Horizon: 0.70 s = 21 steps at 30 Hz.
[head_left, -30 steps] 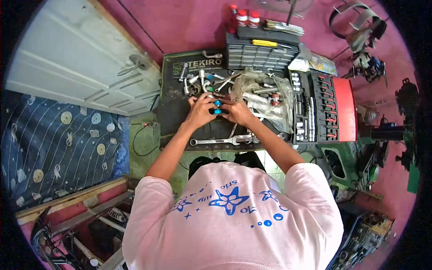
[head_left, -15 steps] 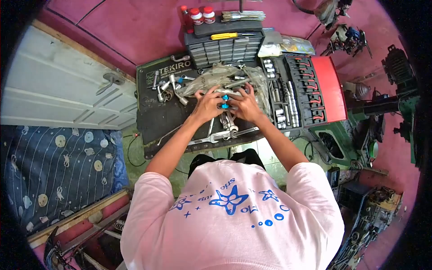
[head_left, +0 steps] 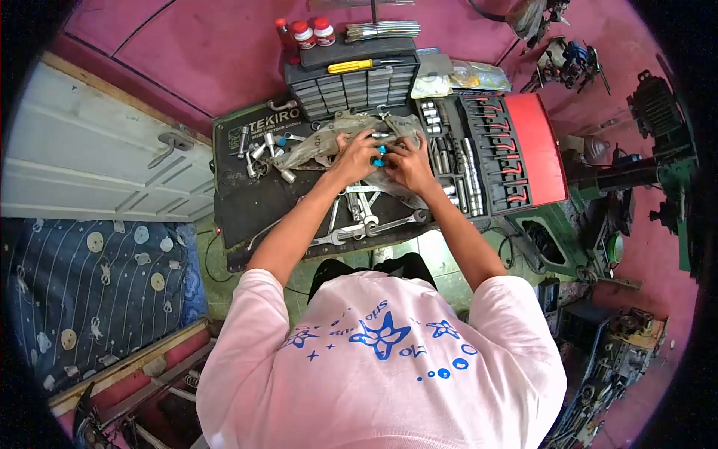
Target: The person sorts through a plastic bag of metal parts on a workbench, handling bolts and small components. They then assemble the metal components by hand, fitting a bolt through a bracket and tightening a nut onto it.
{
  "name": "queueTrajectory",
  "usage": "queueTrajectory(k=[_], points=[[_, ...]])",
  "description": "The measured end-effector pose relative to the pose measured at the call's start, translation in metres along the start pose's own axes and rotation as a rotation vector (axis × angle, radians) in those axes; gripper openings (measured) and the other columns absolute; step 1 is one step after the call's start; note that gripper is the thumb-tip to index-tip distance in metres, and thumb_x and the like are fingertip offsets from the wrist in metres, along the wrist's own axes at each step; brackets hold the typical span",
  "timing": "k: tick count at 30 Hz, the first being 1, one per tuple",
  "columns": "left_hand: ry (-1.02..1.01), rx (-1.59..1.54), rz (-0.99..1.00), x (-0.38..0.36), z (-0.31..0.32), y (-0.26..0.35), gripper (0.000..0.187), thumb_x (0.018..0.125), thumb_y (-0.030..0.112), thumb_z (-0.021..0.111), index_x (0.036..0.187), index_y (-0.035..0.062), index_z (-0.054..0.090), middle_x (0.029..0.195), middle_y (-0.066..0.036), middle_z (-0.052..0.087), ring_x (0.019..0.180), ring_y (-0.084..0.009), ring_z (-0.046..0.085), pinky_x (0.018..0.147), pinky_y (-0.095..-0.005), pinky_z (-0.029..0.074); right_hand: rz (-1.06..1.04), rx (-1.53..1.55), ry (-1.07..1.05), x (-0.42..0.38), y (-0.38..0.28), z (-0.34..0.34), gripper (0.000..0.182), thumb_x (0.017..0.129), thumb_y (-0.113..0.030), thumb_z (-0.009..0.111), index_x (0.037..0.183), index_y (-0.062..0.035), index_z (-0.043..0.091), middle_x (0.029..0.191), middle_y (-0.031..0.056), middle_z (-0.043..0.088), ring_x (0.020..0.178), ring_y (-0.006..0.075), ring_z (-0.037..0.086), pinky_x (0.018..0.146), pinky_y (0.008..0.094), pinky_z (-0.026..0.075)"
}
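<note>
Side by side over a crumpled clear plastic bag point(head_left: 307, 152), my two hands nearly meet. My left hand point(head_left: 354, 159) curls its fingers inward at a small part with bright blue pieces point(head_left: 380, 156). From the other side my right hand point(head_left: 408, 165) closes its bent fingers on the same part. Only the blue pieces show between the fingertips; the rest of the part is hidden. Just below the hands, on the dark mat point(head_left: 254, 213), lie several wrenches point(head_left: 367, 226). Sockets and socket handles point(head_left: 263, 150) are scattered left of the bag.
Behind the bag stands a small drawer cabinet point(head_left: 355, 93) with a yellow-handled screwdriver point(head_left: 351, 66) on top. To the right is an open red toolbox point(head_left: 540, 150) beside a socket tray point(head_left: 456, 161). A white door point(head_left: 97, 150) borders the left.
The view has shifted slightly, moving the bench leftward in the picture. My hands have come closer together around the blue-pieced part, and more of the wrenches below shows.
</note>
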<state>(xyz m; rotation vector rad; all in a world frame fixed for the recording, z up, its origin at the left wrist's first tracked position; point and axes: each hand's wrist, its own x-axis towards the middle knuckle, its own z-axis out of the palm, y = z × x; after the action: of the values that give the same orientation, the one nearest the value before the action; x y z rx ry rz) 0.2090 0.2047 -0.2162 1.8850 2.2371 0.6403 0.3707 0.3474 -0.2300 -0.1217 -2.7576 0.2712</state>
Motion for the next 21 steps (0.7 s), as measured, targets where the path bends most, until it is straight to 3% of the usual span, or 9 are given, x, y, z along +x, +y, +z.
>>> queueTrajectory(k=[10,13,15,21], points=[[-0.04,-0.026,-0.017,0.006,0.004,-0.008,0.025,0.07,0.01,0.081,0.094,0.0158,0.078,0.126,0.003,0.068,0.141,-0.0219,0.046,0.101,-0.0586,0.023,0.101,-0.011,-0.04,0.002,-0.001,0.015,0.039,0.072,-0.029,0.083,0.107,-0.0157,0.072,0.126,0.0008,0.069,0.125,0.0261,0.054,0.113,0.0679,0.021],[-0.029,-0.048,-0.026,0.007,0.007,-0.01,0.026,0.072,0.009,0.082,0.097,0.0141,0.077,0.124,0.001,0.068,0.139,-0.0239,0.047,0.1,-0.0632,0.024,0.144,0.016,-0.036,0.005,-0.002,0.016,0.039,0.074,-0.029,0.083,0.11,-0.0158,0.071,0.126,0.001,0.068,0.126,0.0266,0.053,0.112,0.0686,0.022],[0.027,-0.006,-0.053,0.009,0.012,-0.009,0.028,0.07,0.008,0.082,0.097,0.016,0.078,0.126,0.002,0.069,0.141,-0.0227,0.046,0.101,-0.0579,0.024,0.172,0.0,-0.035,0.007,-0.003,0.018,0.04,0.075,-0.029,0.082,0.111,-0.0159,0.071,0.126,0.001,0.068,0.126,0.0267,0.053,0.112,0.069,0.021],[-0.007,0.03,-0.045,0.011,0.007,-0.008,0.026,0.074,0.012,0.082,0.1,0.0152,0.078,0.125,0.003,0.07,0.141,-0.0229,0.046,0.101,-0.0562,0.024,0.174,-0.116,-0.024,0.008,-0.004,0.018,0.034,0.076,-0.031,0.08,0.107,-0.0192,0.073,0.119,-0.0014,0.07,0.123,0.0233,0.054,0.109,0.0671,0.026]])
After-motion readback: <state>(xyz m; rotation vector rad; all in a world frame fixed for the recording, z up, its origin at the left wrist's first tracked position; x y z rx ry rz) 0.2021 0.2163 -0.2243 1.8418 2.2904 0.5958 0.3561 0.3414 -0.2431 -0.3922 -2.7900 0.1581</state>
